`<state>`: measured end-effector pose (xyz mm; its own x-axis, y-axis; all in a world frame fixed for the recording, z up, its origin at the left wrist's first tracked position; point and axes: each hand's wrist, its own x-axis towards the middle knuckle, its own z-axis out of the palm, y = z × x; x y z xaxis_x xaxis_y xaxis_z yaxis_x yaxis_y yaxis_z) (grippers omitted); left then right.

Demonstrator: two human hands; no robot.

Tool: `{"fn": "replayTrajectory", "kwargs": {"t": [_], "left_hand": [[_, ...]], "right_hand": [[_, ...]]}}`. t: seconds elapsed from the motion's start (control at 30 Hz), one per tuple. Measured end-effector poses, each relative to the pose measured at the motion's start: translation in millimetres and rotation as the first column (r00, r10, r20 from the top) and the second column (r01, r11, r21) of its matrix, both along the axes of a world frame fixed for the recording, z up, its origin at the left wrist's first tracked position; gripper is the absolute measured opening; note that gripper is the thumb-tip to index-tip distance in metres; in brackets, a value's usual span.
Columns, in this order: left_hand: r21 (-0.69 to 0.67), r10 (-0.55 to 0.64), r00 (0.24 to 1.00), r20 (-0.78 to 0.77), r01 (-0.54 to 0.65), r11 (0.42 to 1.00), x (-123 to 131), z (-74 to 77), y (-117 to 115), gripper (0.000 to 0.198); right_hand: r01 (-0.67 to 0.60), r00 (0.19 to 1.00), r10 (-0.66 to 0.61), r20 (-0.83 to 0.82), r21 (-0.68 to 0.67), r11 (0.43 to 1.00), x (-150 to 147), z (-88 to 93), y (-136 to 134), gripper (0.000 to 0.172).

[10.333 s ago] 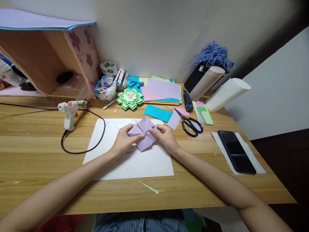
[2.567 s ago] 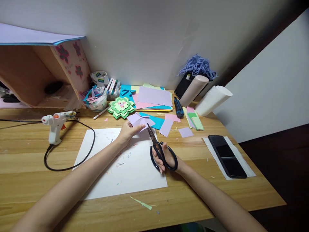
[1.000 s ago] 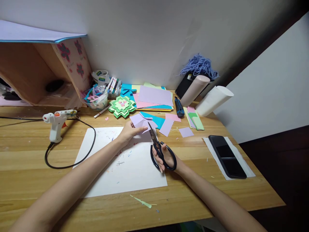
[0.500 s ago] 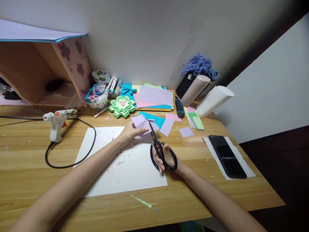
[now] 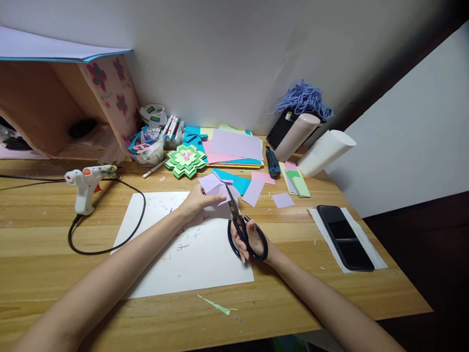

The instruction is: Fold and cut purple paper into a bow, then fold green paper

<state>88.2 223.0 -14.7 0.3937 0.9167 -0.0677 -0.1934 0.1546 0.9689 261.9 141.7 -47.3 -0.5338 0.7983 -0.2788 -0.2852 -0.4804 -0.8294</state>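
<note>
My left hand (image 5: 195,201) pinches a folded piece of lilac paper (image 5: 210,184) between thumb and fingers, above the white sheet (image 5: 164,271). My right hand (image 5: 252,240) is wrapped through the handles of black-handled scissors (image 5: 237,215). The scissor blades point up and away and meet the lilac paper at its right part; whether they are cutting through it cannot be made out. Just beyond lie a blue paper piece (image 5: 238,183), a loose lilac strip (image 5: 253,192) and a small lilac square (image 5: 283,200).
A white glue gun (image 5: 86,188) with a looping black cord stands at left. Behind are a layered green paper flower (image 5: 185,161), stacked coloured paper (image 5: 236,144) and a utility knife (image 5: 272,164). A phone (image 5: 344,237) lies at right. A cardboard box (image 5: 110,107) fills the back left.
Almost nothing differs. Both hands, the lilac paper and the scissors hold nearly the same position, with only a very slight shift.
</note>
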Motion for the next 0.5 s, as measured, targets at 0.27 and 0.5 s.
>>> {"fn": "replayTrajectory", "kwargs": {"t": [0.27, 0.5], "left_hand": [[-0.023, -0.002, 1.000, -0.002, 0.001, 1.000, -0.7, -2.7, -0.1, 0.046], [-0.055, 0.014, 1.000, -0.009, -0.015, 0.998, -1.0, -4.1, 0.2, 0.046]], "right_hand": [[-0.015, 1.000, 0.015, -0.011, 0.015, 1.000, 0.2, -4.3, 0.6, 0.067], [0.010, 0.998, -0.015, 0.055, 0.080, 0.997, 1.2, 0.4, -2.8, 0.064]]}}
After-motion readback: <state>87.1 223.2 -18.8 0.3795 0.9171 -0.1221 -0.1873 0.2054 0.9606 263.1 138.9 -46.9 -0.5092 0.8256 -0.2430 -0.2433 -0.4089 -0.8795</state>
